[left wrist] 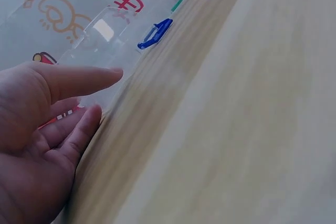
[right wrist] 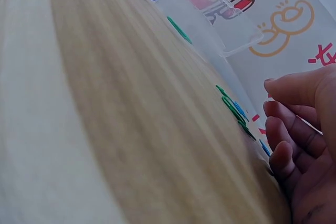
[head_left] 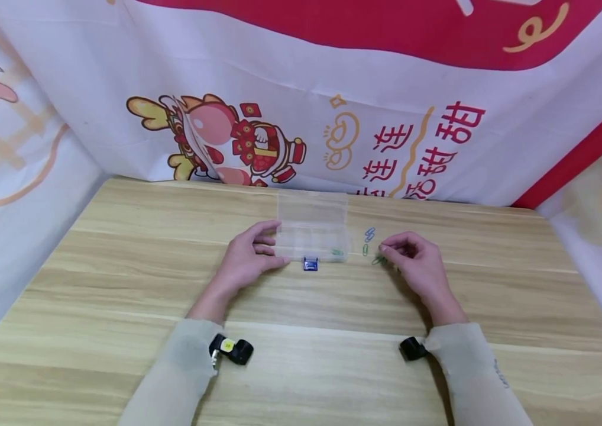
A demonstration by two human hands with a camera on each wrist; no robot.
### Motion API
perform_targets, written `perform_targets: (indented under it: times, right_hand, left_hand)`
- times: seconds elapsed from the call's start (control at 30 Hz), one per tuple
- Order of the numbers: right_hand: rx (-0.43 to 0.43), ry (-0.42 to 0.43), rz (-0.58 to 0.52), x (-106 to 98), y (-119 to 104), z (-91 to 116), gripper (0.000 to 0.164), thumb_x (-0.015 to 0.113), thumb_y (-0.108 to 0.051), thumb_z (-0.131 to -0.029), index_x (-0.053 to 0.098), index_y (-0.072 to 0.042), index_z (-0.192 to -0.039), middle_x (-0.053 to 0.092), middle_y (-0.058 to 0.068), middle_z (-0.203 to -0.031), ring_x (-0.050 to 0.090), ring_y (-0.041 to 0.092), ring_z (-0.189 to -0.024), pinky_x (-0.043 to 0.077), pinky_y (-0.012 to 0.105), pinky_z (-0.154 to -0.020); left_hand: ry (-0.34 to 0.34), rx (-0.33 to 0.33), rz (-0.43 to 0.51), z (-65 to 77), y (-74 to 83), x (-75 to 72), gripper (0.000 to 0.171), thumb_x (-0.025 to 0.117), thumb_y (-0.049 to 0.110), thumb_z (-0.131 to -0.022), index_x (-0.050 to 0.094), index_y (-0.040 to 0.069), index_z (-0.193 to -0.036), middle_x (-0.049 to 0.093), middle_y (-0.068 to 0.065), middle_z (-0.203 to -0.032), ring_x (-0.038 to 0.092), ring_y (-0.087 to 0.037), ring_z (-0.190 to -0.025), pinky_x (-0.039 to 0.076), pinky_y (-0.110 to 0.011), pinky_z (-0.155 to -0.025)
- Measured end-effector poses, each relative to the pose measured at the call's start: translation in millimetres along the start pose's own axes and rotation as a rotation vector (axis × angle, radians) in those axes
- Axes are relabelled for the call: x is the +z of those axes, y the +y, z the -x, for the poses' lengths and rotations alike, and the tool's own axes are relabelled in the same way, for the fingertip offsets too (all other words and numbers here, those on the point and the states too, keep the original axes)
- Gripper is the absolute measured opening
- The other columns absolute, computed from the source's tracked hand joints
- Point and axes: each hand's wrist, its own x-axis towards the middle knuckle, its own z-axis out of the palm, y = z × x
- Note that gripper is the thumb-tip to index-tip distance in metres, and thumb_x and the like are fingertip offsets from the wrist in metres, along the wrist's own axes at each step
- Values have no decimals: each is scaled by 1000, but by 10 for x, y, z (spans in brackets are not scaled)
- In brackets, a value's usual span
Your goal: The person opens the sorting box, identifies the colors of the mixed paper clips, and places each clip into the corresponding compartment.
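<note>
The right hand [head_left: 415, 260] sits on the bench [head_left: 306, 378], right of centre toward the far edge, its fingers curled and thumb close to the index fingertip; from here I can't tell whether anything is pinched between them. Just by those tips I see thin green wire paper clips [head_left: 379, 260], with another small green wire clip [head_left: 365, 250] and blue wire paper clips [head_left: 369, 234] a little nearer the far edge. My left hand [head_left: 245, 254] has thumb and fingers spread wide, touching the left end of a clear plastic compartment box [head_left: 311, 241]. The box lies near the middle of the bench's far edge, transparent lid [head_left: 313, 207] raised on that side, blue plastic latch [head_left: 310, 264] facing the near edge. I make out green in its front right compartment.
</note>
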Motion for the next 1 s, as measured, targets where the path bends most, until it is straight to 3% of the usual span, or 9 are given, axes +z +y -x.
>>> perform_targets:
  times: [0.57,1.0]
  right_hand:
    - [4,-1,4,10,22,-6,26,78,-30,-100,75,-9,-114,71,1,-103,60,14,-85,53,22,-68]
    - [22,-24,16,2,7,2,26,77,-32,-101,75,-10,-115,69,4,-106,60,16,-86,55,23,-68]
  left_hand:
    - [-67,-14,17,-60,10,-101,80,95,2,-77,62,20,-148,65,-7,-146,70,-28,-117,62,-40,-101]
    - [-59,-38,-112,-76,173,-95,80,95,0,-75,61,17,-146,67,-10,-142,71,-31,-114,62,-44,-100]
